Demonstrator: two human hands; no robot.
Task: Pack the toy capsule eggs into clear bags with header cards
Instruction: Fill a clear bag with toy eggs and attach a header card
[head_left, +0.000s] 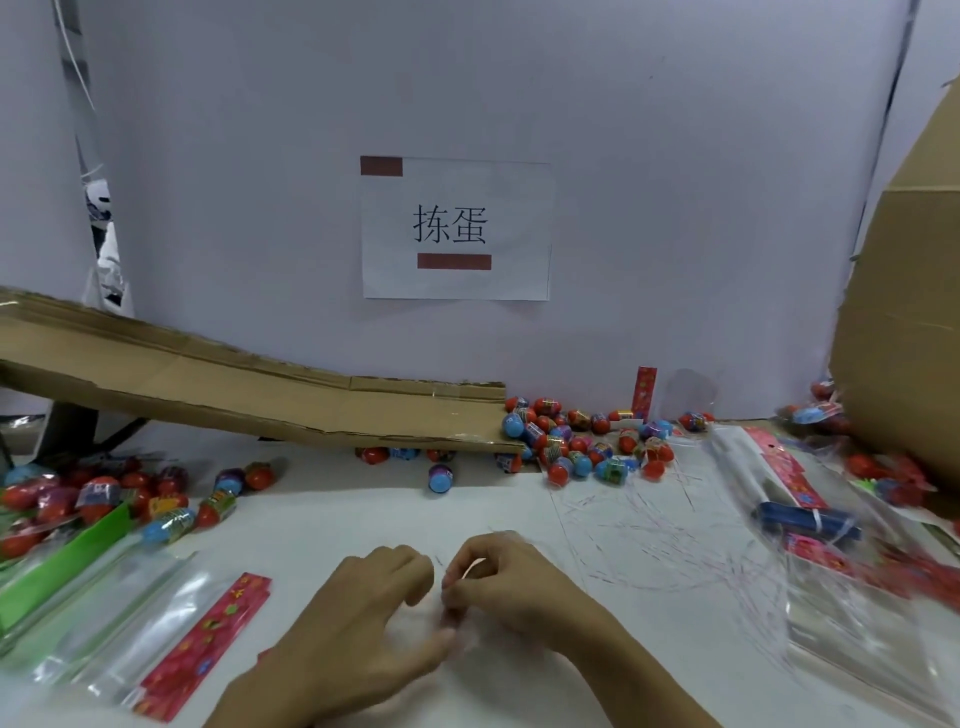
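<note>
Left hand (363, 618) and right hand (498, 587) together at table's (322, 525) near edge, fingers curled, pinching something small and blurred, cannot tell what, eggs (576, 441) heaped at cardboard chute's (249, 389) foot, bags (119, 613) left with header card (208, 644)

Red and blue eggs (582, 441) are heaped at the chute's foot; more lie far left. Clear bags (119, 618) with a red header card (208, 644) lie flat, lower left.

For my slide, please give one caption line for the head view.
Both hands work at a clear bag near a cardboard chute and capsule eggs.
</note>
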